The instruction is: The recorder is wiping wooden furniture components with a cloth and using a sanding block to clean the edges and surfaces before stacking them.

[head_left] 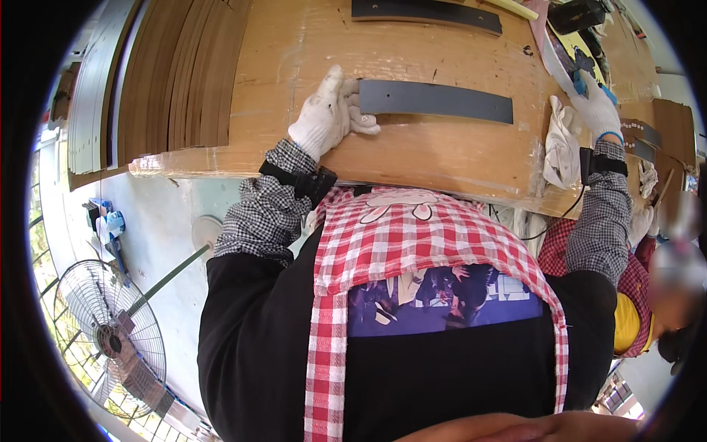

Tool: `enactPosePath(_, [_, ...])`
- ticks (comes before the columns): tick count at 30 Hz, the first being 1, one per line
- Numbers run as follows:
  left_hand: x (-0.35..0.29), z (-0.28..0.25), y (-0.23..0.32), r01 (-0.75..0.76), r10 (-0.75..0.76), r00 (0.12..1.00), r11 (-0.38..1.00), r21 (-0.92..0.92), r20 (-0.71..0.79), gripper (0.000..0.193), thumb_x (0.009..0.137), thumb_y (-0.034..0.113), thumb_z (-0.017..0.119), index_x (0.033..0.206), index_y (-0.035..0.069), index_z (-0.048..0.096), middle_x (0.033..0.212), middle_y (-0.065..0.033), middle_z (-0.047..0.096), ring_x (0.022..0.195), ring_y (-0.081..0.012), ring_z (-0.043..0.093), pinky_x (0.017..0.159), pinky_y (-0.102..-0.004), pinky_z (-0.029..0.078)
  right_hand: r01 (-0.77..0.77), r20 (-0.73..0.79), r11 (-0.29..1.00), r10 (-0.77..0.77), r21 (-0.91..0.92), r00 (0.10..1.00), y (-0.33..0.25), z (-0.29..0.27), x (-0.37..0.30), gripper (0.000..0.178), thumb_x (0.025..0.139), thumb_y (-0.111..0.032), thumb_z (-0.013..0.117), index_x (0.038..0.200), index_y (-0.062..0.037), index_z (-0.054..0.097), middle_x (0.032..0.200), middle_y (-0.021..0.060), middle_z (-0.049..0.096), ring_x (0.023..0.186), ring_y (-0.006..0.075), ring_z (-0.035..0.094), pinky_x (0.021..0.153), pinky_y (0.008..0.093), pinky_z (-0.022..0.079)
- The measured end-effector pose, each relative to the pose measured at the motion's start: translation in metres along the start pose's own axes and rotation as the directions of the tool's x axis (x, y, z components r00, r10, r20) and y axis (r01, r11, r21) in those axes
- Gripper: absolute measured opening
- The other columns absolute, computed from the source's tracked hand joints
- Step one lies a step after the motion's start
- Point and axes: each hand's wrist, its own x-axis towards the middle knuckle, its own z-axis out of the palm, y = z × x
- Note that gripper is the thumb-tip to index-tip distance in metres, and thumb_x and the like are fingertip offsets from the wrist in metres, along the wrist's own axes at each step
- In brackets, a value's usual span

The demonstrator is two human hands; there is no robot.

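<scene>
A long dark grey board (442, 101) with a small hole near its left end lies across the wooden table. My left hand (328, 114), in a white knit glove, grips that left end, its fingers bent around the edge and the thumb pointing away from me. Far to the right, my right hand (596, 110), gloved too, reaches over the table's side. Its fingers are closed on a blue object (580, 82), mostly covered by the hand, so its kind is unclear. A crumpled white cloth or glove (561, 144) lies beside the right wrist.
Another dark board (427, 15) lies farther back on the table (294, 44). Stacked brown panels (191, 81) fill the left side. A black item (578, 15) stands at the back right. A fan (110, 339) is at lower left; a co-worker (633, 317) is close on the right.
</scene>
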Motion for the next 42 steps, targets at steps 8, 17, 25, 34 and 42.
enactPosePath(8, [-0.011,0.004,0.005,-0.009,0.009,1.0,1.0,-0.01,-0.028,0.094,0.102,0.068,0.027,0.15,-0.013,0.028,0.139,-0.0304,0.05,0.086,-0.0285,0.065,0.08,-0.0437,0.059,0.434,-0.191,0.9,-0.419,0.044,0.888,-0.08,-0.018,-0.049,0.07,0.078,-0.031,0.074,0.142,-0.0135,0.055,0.123,0.02,0.067,0.114,0.0369,0.063,0.099,0.0432,0.049])
enactPosePath(17, [-0.021,0.017,-0.001,-0.155,0.154,0.988,0.968,0.198,0.023,0.063,0.088,0.006,0.07,0.145,0.001,0.042,0.122,-0.0055,0.06,0.097,-0.0133,0.062,0.083,-0.0298,0.056,0.167,-0.422,0.979,-0.105,0.114,0.901,-0.062,0.001,-0.024,0.06,0.083,-0.035,0.068,0.138,-0.0141,0.058,0.133,0.0193,0.061,0.122,0.0381,0.058,0.105,0.044,0.046])
enactPosePath(25, [-0.011,0.018,-0.011,-0.147,0.142,0.984,0.989,0.035,0.109,0.073,0.082,-0.001,0.074,0.146,0.003,0.04,0.128,-0.007,0.058,0.099,-0.0142,0.062,0.084,-0.0294,0.055,-0.088,-0.146,0.995,0.08,-0.053,0.986,-0.003,-0.005,-0.002,0.074,0.078,-0.031,0.073,0.147,-0.0261,0.049,0.132,0.022,0.062,0.124,0.0375,0.059,0.104,0.0447,0.048])
enactPosePath(34, [-0.008,0.013,-0.013,-0.176,0.178,0.974,0.984,-0.023,0.141,0.08,0.081,0.008,0.083,0.147,-0.001,0.038,0.124,-0.0097,0.061,0.094,-0.0158,0.065,0.083,-0.0294,0.057,0.144,-0.24,0.955,-0.081,0.258,0.967,-0.044,-0.008,0.016,0.049,0.089,-0.038,0.064,0.132,-0.0122,0.065,0.119,0.0145,0.072,0.11,0.026,0.069,0.094,0.036,0.051])
enactPosePath(42, [-0.009,0.017,-0.012,-0.211,0.205,0.968,0.977,0.028,0.143,0.074,0.084,0.001,0.076,0.147,-0.003,0.036,0.125,-0.0137,0.06,0.09,-0.0173,0.067,0.082,-0.0303,0.059,0.761,-0.25,0.391,-0.782,0.518,0.571,-0.252,-0.051,-0.04,0.045,0.083,-0.027,0.067,0.124,-0.0091,0.067,0.113,0.012,0.071,0.101,0.0245,0.069,0.09,0.0336,0.054])
